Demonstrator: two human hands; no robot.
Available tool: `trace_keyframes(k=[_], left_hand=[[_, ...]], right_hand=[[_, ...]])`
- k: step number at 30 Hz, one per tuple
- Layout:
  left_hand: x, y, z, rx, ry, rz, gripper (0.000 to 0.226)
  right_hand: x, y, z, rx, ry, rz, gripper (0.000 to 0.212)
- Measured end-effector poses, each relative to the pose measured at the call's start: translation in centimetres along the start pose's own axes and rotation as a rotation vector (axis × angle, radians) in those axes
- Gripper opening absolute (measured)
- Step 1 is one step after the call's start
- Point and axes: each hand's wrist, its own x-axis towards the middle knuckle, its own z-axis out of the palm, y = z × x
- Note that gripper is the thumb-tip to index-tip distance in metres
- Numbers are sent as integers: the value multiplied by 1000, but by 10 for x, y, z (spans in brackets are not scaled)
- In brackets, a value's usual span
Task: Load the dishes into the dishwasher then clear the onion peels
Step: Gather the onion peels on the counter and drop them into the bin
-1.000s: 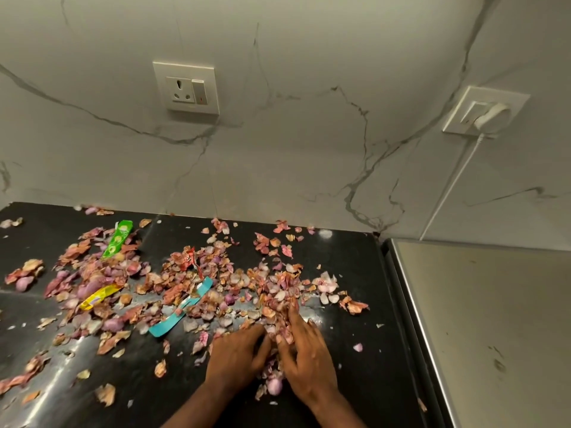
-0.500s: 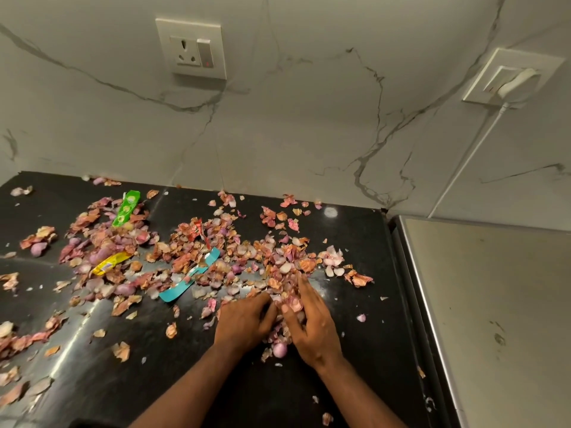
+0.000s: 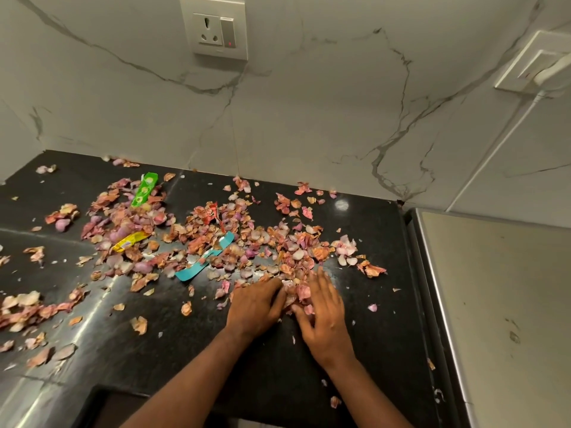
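Single wide-angle cam on my head, looking forward and down, close over the black tabletop. Wall fills the upper frame; my forearms enter from the bottom edge. No second view.

The plugged-in white wall socket at two o'clock is cut by the right edge, so its plug and the far side of its plate are lost. The pale steel appliance top at four o'clock runs out of frame on the right and below. The black speckled stone counter is cropped at nine o'clock and along the bottom. Pink and tan onion peels between the left hand and right hand are partly covered; the left fingertips are hidden under them. Print on the green wrapper, yellow wrapper and teal strip is too small to read.
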Motion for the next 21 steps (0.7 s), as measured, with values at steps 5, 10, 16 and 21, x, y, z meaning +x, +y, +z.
trace_keyframes(k=[5, 10, 16, 21], left_hand=[[-5, 3, -10, -265, 60, 52, 15], [-17, -2, -22, -330, 170, 171, 25], [-32, -60, -44, -241, 323, -76, 43], [-26, -130, -70, 34, 202, -826, 89]], right_hand=[[-2, 1, -2, 70, 16, 101, 70], [0, 1, 1, -37, -52, 143, 73], [2, 2, 5, -97, -122, 138, 79], [4, 0, 3, -102, -146, 151, 77]])
